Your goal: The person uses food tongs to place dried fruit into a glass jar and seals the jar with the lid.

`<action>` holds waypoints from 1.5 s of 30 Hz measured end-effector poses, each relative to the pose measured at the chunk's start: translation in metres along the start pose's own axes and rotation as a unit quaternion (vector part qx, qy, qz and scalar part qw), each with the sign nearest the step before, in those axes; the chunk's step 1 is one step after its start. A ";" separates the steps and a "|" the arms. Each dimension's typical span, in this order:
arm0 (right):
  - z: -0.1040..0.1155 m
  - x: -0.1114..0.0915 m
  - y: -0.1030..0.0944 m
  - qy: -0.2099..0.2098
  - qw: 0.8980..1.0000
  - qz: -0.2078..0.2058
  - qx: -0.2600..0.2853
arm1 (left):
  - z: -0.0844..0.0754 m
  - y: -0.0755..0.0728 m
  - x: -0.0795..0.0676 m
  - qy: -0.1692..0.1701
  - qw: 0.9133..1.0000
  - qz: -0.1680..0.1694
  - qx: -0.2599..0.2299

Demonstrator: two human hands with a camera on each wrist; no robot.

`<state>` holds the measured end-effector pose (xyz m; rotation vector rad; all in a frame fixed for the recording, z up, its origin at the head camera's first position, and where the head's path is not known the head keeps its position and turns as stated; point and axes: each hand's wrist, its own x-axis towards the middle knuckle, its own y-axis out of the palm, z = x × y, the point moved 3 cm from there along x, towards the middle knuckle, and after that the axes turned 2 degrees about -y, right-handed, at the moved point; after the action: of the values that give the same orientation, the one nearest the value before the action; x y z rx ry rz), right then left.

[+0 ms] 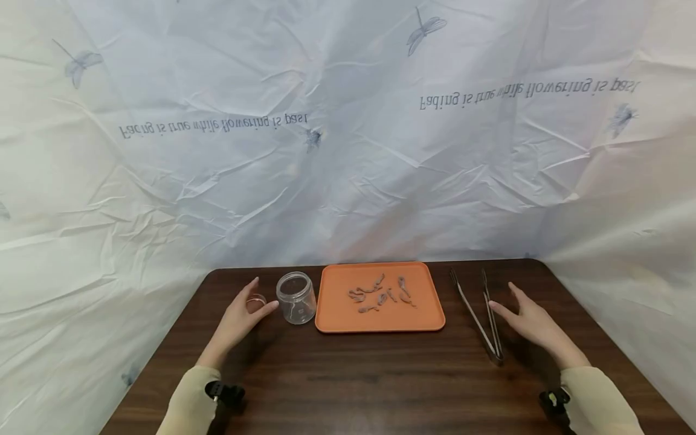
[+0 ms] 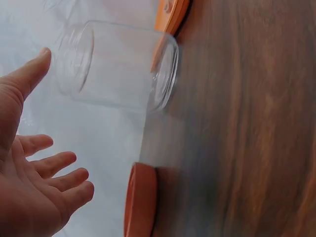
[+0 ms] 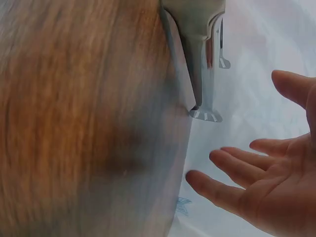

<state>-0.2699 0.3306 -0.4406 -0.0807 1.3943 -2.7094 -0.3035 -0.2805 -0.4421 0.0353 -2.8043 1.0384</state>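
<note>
My left hand (image 1: 242, 314) is held above the table with its fingers spread, nothing in its grasp. Beside its thumb an uncapped clear jar (image 1: 296, 301) stands upright. A round reddish-orange lid (image 2: 140, 200) lies under that hand, mostly hidden by it in the head view. On the other side, my right hand (image 1: 531, 321) hovers with loose fingers near metal tongs (image 1: 492, 338), whose arms are spread apart. Whether its thumb touches the tongs I cannot tell. Between jar and tongs is an orange tray (image 1: 337, 317) with several small greyish-brown shrivelled pieces (image 1: 382, 298), some with thin tails.
A dark wooden table (image 1: 348, 380) carries everything, with its far corners rounded. Behind and along the sides hangs a pale printed sheet (image 1: 348, 169). The jar stands close to the tray's left edge, and the tongs lie to the tray's right.
</note>
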 end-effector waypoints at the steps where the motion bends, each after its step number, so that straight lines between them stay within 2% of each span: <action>1: -0.001 0.000 0.000 0.004 1.000 0.004 0.001 | -0.001 0.002 0.000 -0.006 1.000 0.003 -0.005; 6: -0.005 0.003 0.008 0.013 0.999 0.025 0.017 | 0.000 0.010 0.003 -0.030 0.999 0.020 -0.032; 10: -0.006 0.004 0.012 0.010 0.999 0.035 0.019 | 0.003 0.016 0.005 -0.045 0.996 0.040 -0.072; 20: -0.008 0.006 0.008 0.012 0.999 0.042 0.016 | -0.005 0.032 0.017 -0.027 0.989 0.068 -0.129; 28: -0.009 0.004 0.009 0.011 0.998 0.054 0.016 | -0.006 0.049 0.021 -0.043 0.981 0.080 -0.170; 37: -0.010 0.008 0.009 0.012 0.998 0.058 0.012 | 0.001 0.054 0.024 -0.064 0.982 0.074 -0.159; 41: -0.006 0.012 0.011 0.015 0.998 0.059 0.003 | 0.002 0.054 0.023 -0.058 0.985 0.072 -0.144; 45: 0.000 0.017 0.013 0.021 0.998 0.064 -0.002 | 0.001 0.054 0.024 -0.050 0.984 0.070 -0.153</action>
<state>-0.2862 0.3215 -0.4510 0.0639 1.3647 -2.6185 -0.3318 -0.2392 -0.4743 -0.1495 -3.0622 0.6333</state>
